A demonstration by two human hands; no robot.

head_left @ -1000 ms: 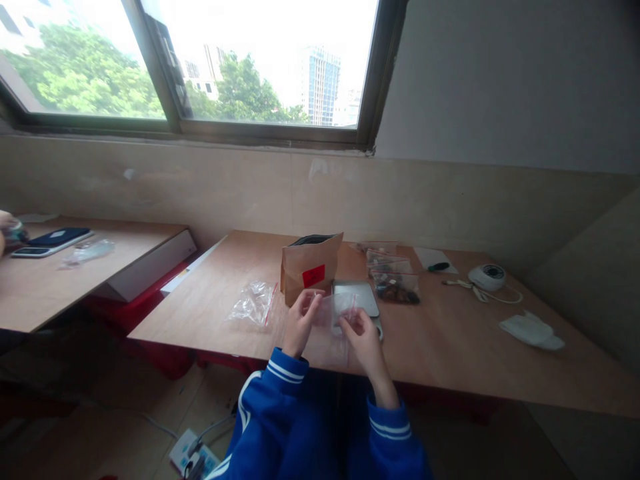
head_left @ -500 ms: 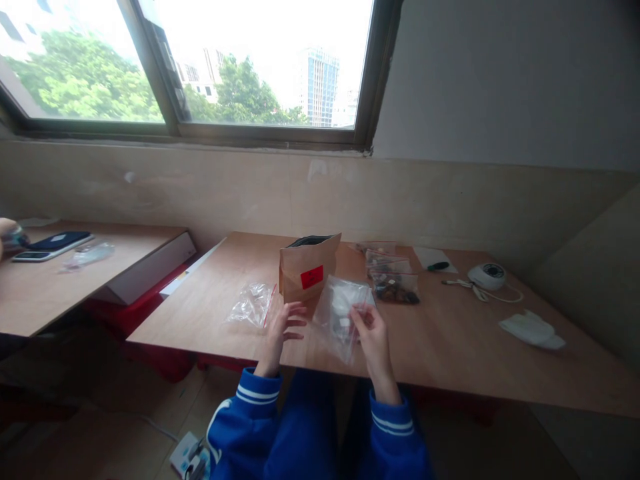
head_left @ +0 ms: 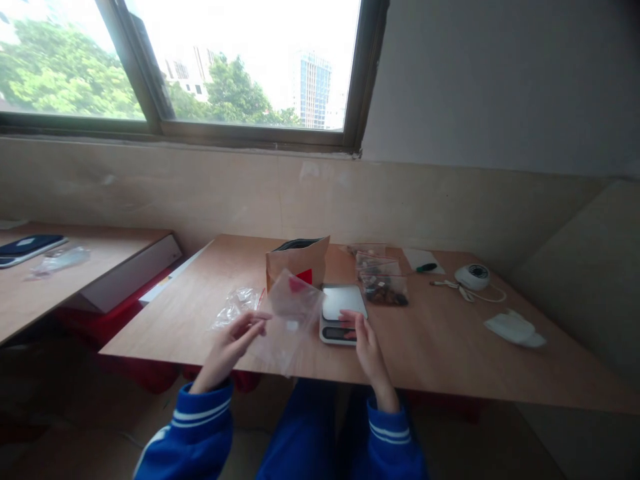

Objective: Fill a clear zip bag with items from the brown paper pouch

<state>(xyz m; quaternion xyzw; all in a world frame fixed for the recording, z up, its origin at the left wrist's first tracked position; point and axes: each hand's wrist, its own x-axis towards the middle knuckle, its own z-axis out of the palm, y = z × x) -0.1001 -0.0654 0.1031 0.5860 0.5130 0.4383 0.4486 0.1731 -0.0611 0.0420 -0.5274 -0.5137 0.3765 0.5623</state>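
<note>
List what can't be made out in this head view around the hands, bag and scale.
- Scale display: head view, the right hand fingertips cover it; too small to read.
- Brown pouch red label: blurred behind the clear bag held in the left hand.
- Pouch contents: only a dark opening shows.
- Filled small bags: contents too small to identify.

A brown paper pouch [head_left: 297, 261] stands near filled zip bags [head_left: 383, 288].

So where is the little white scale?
The scale sits on the table, just in front of the brown paper bag, with the right hand touching its near edge.
</note>
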